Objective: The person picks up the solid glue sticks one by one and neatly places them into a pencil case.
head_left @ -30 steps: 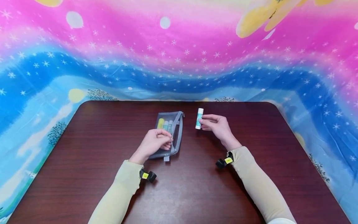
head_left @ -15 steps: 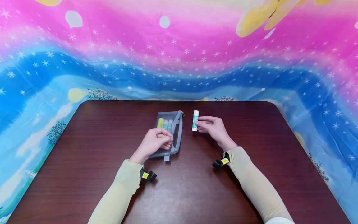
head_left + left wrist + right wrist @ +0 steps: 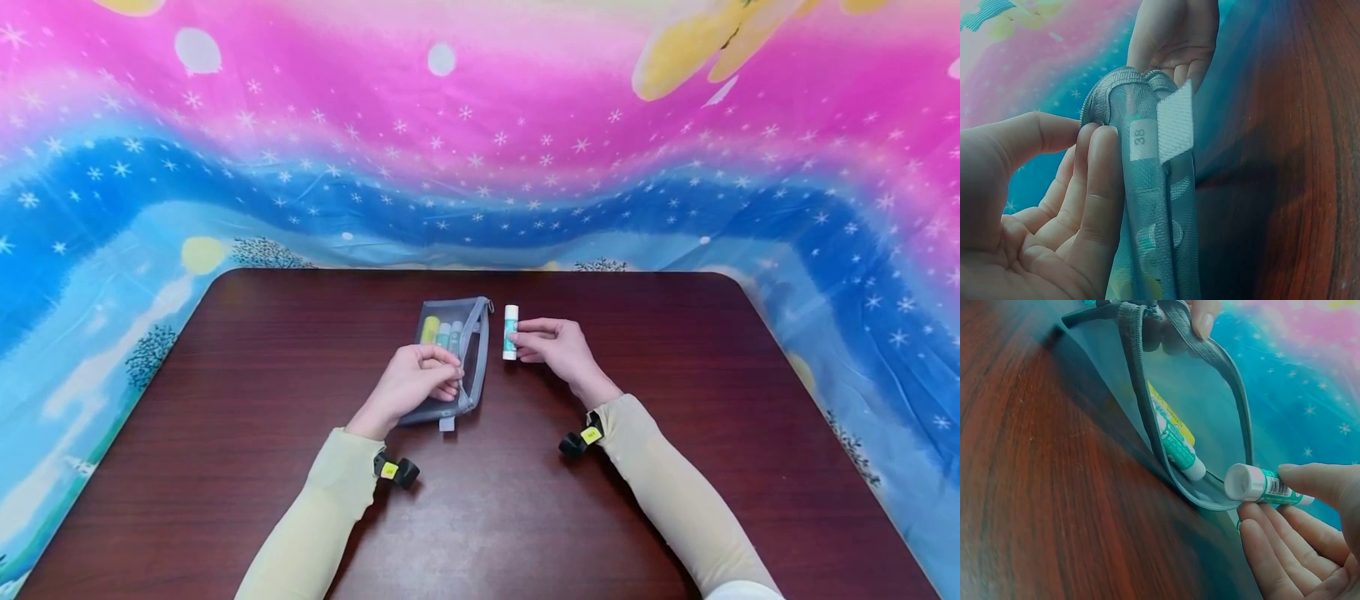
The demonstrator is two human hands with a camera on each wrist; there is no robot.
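My left hand point(image 3: 420, 383) pinches the upper edge of a grey mesh zipper pouch point(image 3: 442, 408), holding its mouth apart toward the right. Through the mesh show a yellow tube point(image 3: 431, 330) and two green-and-white glue sticks point(image 3: 444, 335). Between the thumb and fingers of my right hand point(image 3: 558, 346) is another glue stick point(image 3: 511, 333), white with a green label, just right of the pouch. In the right wrist view this held glue stick point(image 3: 1269, 485) lies at the rim of the pouch's zipped opening point(image 3: 1244, 419), with the sticks visible inside.
The pouch lies on a dark red-brown wooden table point(image 3: 480, 517). A pink and blue patterned cloth point(image 3: 480, 150) hangs behind and around the table. Each wrist wears a small black camera point(image 3: 405, 473).
My right hand has moved left and slightly nearer to me, bringing the glue stick closer to the pouch's opening. My left hand and the pouch have stayed in place.
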